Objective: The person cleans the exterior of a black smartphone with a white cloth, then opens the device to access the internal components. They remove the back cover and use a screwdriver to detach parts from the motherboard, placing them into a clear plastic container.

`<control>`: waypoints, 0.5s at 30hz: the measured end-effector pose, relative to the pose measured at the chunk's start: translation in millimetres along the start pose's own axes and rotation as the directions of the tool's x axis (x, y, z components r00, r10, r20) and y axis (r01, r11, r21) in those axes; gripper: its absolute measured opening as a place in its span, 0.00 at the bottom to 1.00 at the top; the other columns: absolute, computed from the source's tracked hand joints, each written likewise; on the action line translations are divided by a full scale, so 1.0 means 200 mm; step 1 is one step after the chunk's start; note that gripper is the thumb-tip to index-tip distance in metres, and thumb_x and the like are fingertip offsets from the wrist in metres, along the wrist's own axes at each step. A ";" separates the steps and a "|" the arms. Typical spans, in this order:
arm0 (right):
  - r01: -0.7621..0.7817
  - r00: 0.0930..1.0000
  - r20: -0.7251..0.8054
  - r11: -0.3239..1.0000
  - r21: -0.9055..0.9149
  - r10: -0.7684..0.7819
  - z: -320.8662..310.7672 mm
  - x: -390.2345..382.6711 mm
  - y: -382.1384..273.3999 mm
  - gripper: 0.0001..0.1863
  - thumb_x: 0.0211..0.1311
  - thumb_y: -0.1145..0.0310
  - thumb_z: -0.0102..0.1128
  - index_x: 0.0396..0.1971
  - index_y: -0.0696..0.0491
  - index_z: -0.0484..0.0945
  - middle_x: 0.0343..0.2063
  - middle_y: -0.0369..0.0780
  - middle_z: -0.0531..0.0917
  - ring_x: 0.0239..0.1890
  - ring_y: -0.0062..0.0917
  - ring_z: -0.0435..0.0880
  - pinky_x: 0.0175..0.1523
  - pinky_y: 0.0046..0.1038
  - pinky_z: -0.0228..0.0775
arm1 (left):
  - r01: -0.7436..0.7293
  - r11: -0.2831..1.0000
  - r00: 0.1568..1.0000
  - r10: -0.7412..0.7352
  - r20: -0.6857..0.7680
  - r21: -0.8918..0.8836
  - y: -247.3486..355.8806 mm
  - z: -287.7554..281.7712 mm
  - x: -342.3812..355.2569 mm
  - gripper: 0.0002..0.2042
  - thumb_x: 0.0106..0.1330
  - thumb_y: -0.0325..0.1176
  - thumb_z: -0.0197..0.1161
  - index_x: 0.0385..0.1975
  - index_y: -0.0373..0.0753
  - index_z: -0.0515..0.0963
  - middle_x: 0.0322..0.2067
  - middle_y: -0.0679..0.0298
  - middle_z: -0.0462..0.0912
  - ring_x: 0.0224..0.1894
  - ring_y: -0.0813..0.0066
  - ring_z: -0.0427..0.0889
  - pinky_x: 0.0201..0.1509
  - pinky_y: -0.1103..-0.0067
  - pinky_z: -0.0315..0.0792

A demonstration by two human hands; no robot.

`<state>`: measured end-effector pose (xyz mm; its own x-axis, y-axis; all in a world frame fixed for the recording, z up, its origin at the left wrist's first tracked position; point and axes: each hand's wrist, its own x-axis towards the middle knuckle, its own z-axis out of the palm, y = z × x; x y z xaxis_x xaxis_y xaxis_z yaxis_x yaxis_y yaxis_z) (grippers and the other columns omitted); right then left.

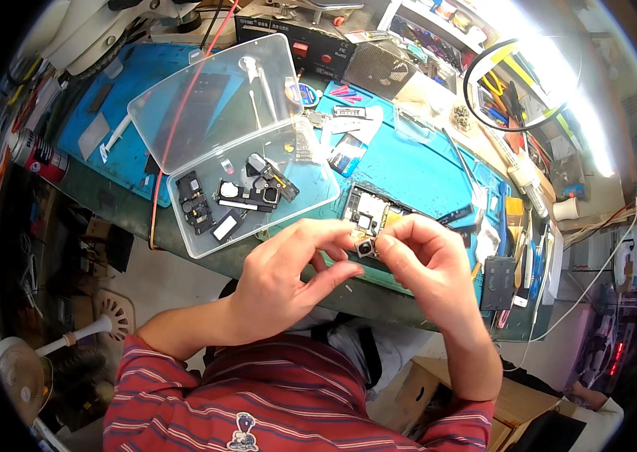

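An opened phone (400,211) lies on the blue mat in front of me, its inner parts showing. At its near end is a small camera module (366,248) with a dark round lens. My right hand (433,260) pinches the module's right side between thumb and index finger; the exact contact is partly hidden. My left hand (284,264) is on the other side, index finger reaching to the module's left edge and thumb held apart below it. Left of the phone stands a clear plastic box (311,197), lid open, holding black phone parts (196,202).
A black powered unit (277,44) stands at the back. Tweezers (463,162) and several tools lie on the right, near a black flat part (498,282). A red cable (177,120) crosses the box lid. A spray can (38,156) is at far left.
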<state>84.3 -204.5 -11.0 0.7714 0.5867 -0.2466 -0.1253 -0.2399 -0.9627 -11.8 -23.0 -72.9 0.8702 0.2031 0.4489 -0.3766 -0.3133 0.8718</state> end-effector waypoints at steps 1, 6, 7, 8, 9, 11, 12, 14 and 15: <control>-0.012 1.000 0.015 1.000 -0.007 0.012 0.00 -0.01 0.02 0.07 0.72 0.72 0.66 0.40 0.60 0.83 0.32 0.31 0.84 0.35 0.09 0.78 0.40 0.16 0.71 | -0.046 0.998 0.999 0.045 0.026 0.039 -0.01 -0.01 0.00 0.20 0.60 0.22 0.77 0.52 0.35 0.81 0.41 0.57 0.87 0.36 0.73 0.88 0.37 0.80 0.82; 0.008 0.999 0.036 1.000 -0.022 -0.007 0.00 -0.06 0.09 0.08 0.72 0.72 0.65 0.44 0.60 0.82 0.36 0.31 0.85 0.37 0.09 0.79 0.43 0.17 0.73 | 0.154 0.978 0.983 -0.137 0.126 -0.140 -0.01 -0.03 0.00 0.12 0.68 0.23 0.70 0.50 0.31 0.82 0.38 0.60 0.88 0.36 0.75 0.89 0.42 0.79 0.84; 0.040 0.999 -0.006 0.999 -0.030 -0.041 0.02 -0.08 0.08 0.09 0.69 0.75 0.67 0.46 0.59 0.83 0.37 0.34 0.86 0.37 0.12 0.82 0.41 0.18 0.75 | 0.325 0.904 0.941 -0.279 0.192 -0.279 0.01 -0.05 0.00 0.11 0.69 0.22 0.68 0.50 0.30 0.82 0.39 0.59 0.88 0.37 0.75 0.89 0.43 0.79 0.84; 0.221 0.975 0.016 0.959 -0.177 -0.221 0.01 -0.09 0.09 0.10 0.66 0.77 0.69 0.45 0.58 0.83 0.37 0.36 0.87 0.36 0.15 0.84 0.39 0.19 0.76 | 0.483 0.780 0.874 -0.400 0.277 -0.397 0.02 -0.06 0.00 0.11 0.70 0.22 0.67 0.50 0.30 0.82 0.40 0.59 0.89 0.38 0.75 0.89 0.45 0.79 0.85; 0.386 0.920 0.061 0.867 -0.315 -0.387 0.00 -0.10 0.11 0.11 0.62 0.79 0.71 0.44 0.58 0.84 0.38 0.39 0.87 0.36 0.18 0.85 0.37 0.20 0.78 | 0.552 0.705 0.832 -0.425 0.358 -0.446 0.02 -0.08 0.00 0.11 0.72 0.23 0.66 0.51 0.29 0.81 0.40 0.59 0.88 0.39 0.75 0.89 0.46 0.79 0.85; 0.666 0.710 0.154 0.584 -0.465 -0.687 0.00 -0.09 0.16 0.12 0.55 0.81 0.74 0.39 0.57 0.85 0.37 0.42 0.87 0.33 0.28 0.88 0.34 0.27 0.81 | 0.678 0.531 0.733 -0.440 0.518 -0.508 0.01 -0.11 0.03 0.11 0.75 0.26 0.63 0.53 0.28 0.80 0.41 0.59 0.88 0.42 0.76 0.89 0.48 0.78 0.84; 0.684 0.681 0.169 0.537 -0.493 -0.712 0.00 -0.10 0.17 0.12 0.55 0.81 0.75 0.39 0.57 0.85 0.36 0.42 0.87 0.33 0.30 0.88 0.34 0.27 0.81 | 0.719 0.502 0.692 -0.445 0.569 -0.481 0.03 -0.12 0.04 0.11 0.75 0.25 0.63 0.54 0.29 0.80 0.42 0.58 0.88 0.43 0.75 0.88 0.48 0.78 0.84; 0.696 0.653 0.177 0.492 -0.523 -0.737 0.00 -0.11 0.18 0.12 0.54 0.80 0.75 0.38 0.57 0.84 0.35 0.42 0.87 0.32 0.31 0.88 0.34 0.28 0.81 | 0.729 0.495 0.677 -0.422 0.603 -0.473 0.02 -0.13 0.06 0.12 0.75 0.26 0.63 0.54 0.28 0.80 0.42 0.58 0.88 0.43 0.75 0.88 0.49 0.78 0.84; 0.694 0.653 0.169 0.495 -0.523 -0.738 0.01 -0.11 0.18 0.12 0.53 0.80 0.76 0.37 0.57 0.84 0.35 0.42 0.87 0.32 0.31 0.88 0.34 0.28 0.81 | 0.735 0.492 0.669 -0.411 0.619 -0.467 0.02 -0.13 0.07 0.12 0.75 0.26 0.63 0.54 0.28 0.80 0.42 0.58 0.88 0.43 0.75 0.88 0.49 0.78 0.84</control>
<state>61.7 -224.3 -40.8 0.4910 0.6912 0.5303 0.7998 -0.1164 -0.5888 -10.2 2.5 -57.9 0.9338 -0.3095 -0.1795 0.3055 0.4286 0.8503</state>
